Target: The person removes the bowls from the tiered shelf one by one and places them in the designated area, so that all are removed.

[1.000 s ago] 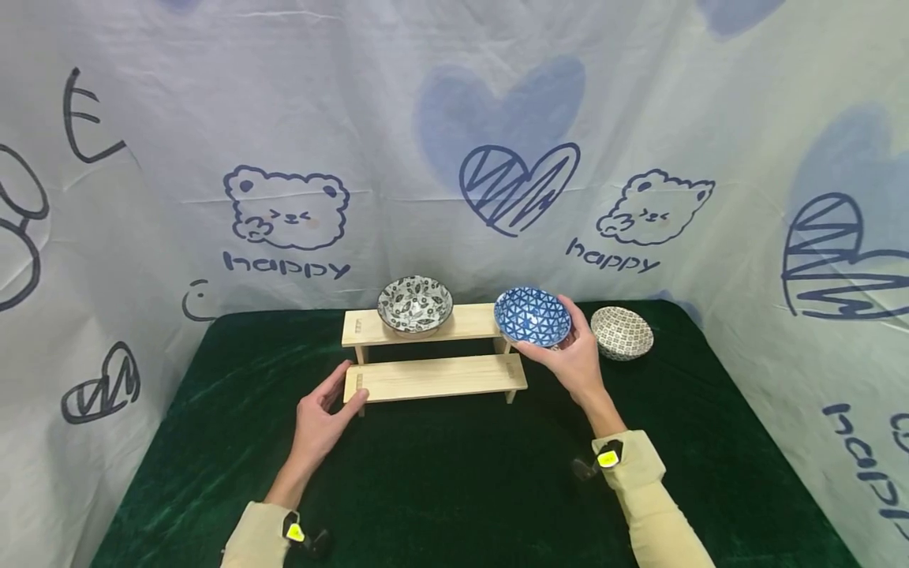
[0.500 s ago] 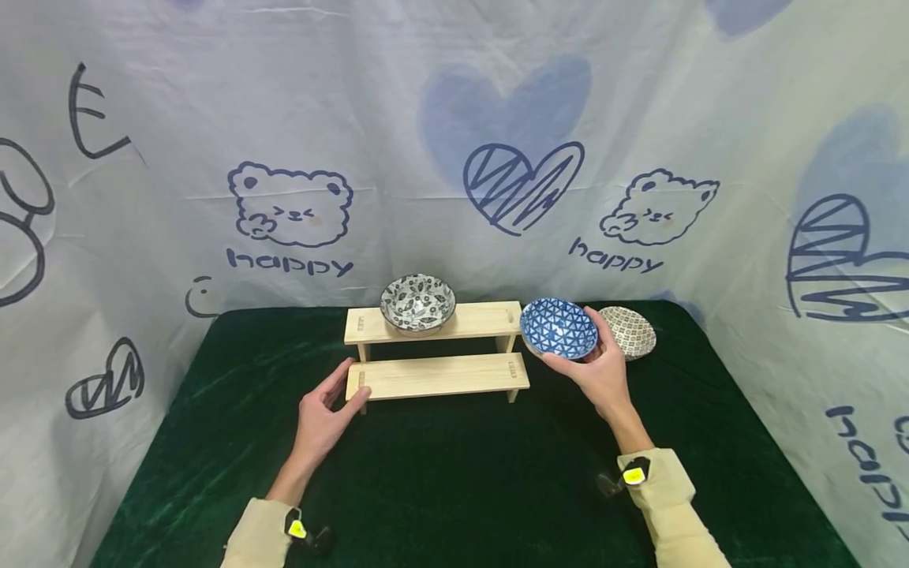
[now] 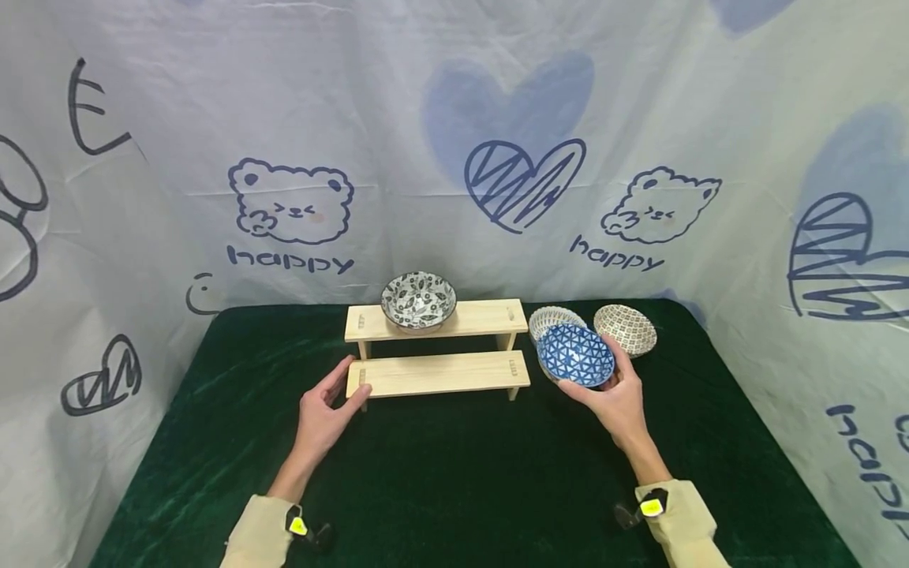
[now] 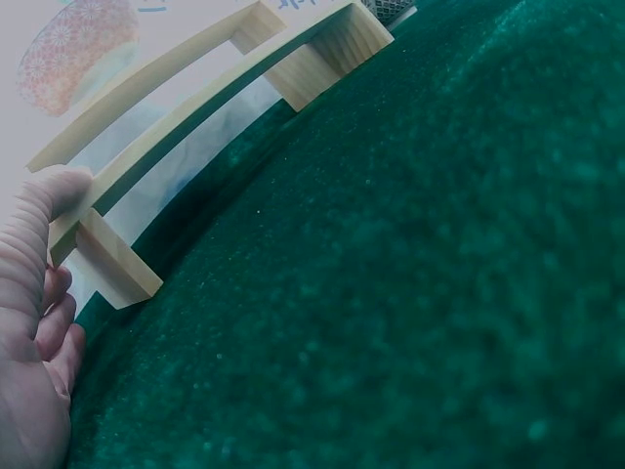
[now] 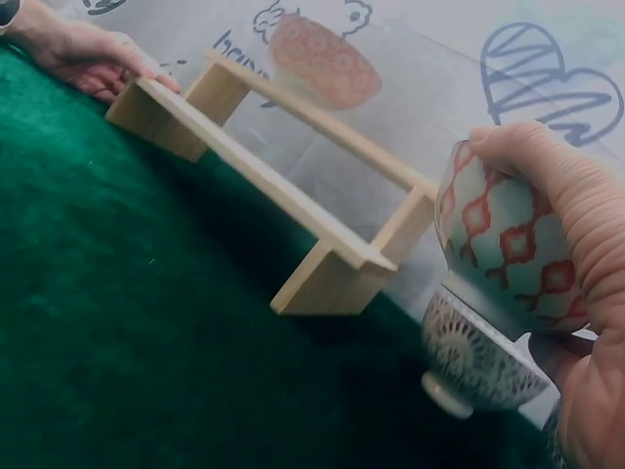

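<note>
Blue-patterned bowl (image 3: pixel 575 355) is what's gripped by the right hand (image 3: pixel 616 394) in the head view, thumb at the near rim and fingers curled round the right side. It's held just off the right end of a two-step wooden rack (image 3: pixel 440 374), which is stood near the far edge of the green-covered desk (image 3: pixel 454 489). The left end of the lower step is pinched by the left hand (image 3: pixel 321 414), thumb on top. A black-and-white bowl (image 3: pixel 419 300) is parked on the upper step, left of middle. Behind the held one, a white lacy bowl (image 3: pixel 548 317) is partly covered; whether they're touching can't be told. Also, a beige-checked bowl (image 3: pixel 626 330) is set near the desk's far right corner.

From the left wrist, the thumb is seen laid over the step's end, with the other fingers curled below, beside a leg that's planted on the cloth. The upper-step bowl is kinda washed out, its outside reddish and floral.

From the right wrist, red diamonds are shown on the held bowl's pale outside. The thumb is pressed at its rim; the other fingers are mostly hidden.
</note>
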`<state>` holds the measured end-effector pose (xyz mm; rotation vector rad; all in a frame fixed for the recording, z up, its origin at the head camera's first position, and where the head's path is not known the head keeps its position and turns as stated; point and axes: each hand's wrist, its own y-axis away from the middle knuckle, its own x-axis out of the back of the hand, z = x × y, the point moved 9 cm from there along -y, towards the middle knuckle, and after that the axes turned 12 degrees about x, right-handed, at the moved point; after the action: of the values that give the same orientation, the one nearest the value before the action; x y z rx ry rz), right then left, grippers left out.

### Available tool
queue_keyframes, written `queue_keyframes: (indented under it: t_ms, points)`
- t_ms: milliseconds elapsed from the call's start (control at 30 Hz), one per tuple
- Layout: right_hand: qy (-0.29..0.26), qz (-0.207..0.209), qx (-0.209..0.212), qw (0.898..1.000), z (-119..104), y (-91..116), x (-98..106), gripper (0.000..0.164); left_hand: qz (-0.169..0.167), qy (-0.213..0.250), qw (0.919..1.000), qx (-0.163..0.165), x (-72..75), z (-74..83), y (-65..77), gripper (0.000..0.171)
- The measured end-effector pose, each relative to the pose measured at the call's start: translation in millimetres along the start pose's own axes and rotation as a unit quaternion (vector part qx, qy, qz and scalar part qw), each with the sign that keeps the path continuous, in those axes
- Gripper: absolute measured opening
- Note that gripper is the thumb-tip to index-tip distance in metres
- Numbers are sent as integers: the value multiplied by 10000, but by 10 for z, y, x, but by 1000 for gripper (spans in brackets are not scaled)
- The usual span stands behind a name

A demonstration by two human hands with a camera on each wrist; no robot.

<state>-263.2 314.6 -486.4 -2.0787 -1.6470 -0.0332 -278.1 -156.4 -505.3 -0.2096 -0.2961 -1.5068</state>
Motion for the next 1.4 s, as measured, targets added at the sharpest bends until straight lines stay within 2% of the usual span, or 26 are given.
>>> queue_keyframes:
  t_ms: [267,467,867,1100,1400]
  points:
    - [-73,33,-119,9999,172,202,44,100,-38,14,10000,-15,10,32,5,65]
    - [-100,45,-218,9997,287,290,70,101,-61,56,9999,84,-9,-30,-30,65]
    - [309,62,-644,9974,509,409,130,102,5,97,9999,75,-4,-30,-39,64]
    - [358,-160,-832,9958,569,392,124,104,37,77,10000,26,8,-39,-32,64]
    - [573,-665,-917,9919,585,399,109,114,4,110,9999,42,-16,-68,-49,64]
